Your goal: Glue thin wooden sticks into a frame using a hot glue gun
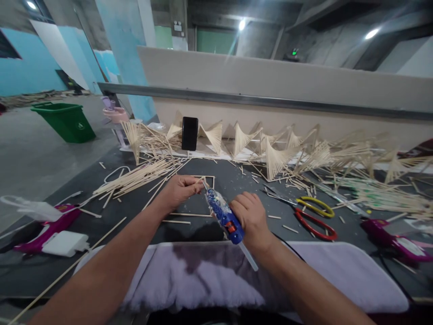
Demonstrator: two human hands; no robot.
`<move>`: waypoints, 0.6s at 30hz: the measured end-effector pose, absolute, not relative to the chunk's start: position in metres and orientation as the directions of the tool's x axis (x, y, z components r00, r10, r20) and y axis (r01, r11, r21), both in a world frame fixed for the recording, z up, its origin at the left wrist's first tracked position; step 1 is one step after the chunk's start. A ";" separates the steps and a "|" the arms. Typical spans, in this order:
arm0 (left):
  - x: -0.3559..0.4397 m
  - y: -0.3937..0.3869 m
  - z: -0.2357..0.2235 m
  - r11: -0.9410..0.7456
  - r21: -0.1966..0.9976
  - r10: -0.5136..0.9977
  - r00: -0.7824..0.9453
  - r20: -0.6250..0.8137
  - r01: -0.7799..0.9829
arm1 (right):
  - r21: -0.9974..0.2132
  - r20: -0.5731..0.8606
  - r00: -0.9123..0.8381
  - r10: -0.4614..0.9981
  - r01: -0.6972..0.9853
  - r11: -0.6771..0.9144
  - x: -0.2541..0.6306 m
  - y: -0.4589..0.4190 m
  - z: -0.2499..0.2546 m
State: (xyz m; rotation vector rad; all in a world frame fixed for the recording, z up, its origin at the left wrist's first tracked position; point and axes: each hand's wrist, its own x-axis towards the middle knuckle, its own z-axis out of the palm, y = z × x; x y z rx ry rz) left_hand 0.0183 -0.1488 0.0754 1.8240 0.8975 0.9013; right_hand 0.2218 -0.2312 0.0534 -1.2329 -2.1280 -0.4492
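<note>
Dark table, dusted with glue flecks and stick offcuts. Concrete room, blue walls, ceiling lights on. Beige panel with a grey rail runs along the table's far edge.

Landmark: black phone, propped upright against that panel.

- Stick fans line the back edge to the right of the phone, tangled out to the far right.
- Loose stick bundle lies left of and nearer than the phone.
- Left hand is just below the phone, fingers pinched shut on a thin stick at a small stick frame lying flat.
- Right hand is lower right of the phone, wrapped around a blue glue gun; nozzle sits at the left fingertips, on the frame corner. Hands close, not touching.
- Red and yellow scissors lie right of the right hand, well apart from the phone.
- Magenta glue guns: one at the near left by a white charger, one at the near right.
- Pale cushion pads the near edge under the forearms.
- Green bin on open floor, far left of the phone.

Open tabletop: a strip between hands and cushion, and a patch left of the left forearm.
</note>
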 end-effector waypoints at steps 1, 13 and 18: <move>0.018 -0.149 0.076 -0.350 0.913 0.850 0.481 0.216 0.208 | -0.011 0.673 -0.359 0.647 0.869 0.494 0.222 -0.230 0.053; 0.019 -0.151 0.078 -0.364 0.903 0.848 0.482 0.221 0.226 | 0.004 0.633 -0.359 0.686 0.887 0.461 0.221 -0.229 0.055; 0.019 -0.152 0.079 -0.352 0.910 0.852 0.478 0.215 0.219 | -0.043 0.653 -0.334 0.680 0.880 0.473 0.220 -0.229 0.056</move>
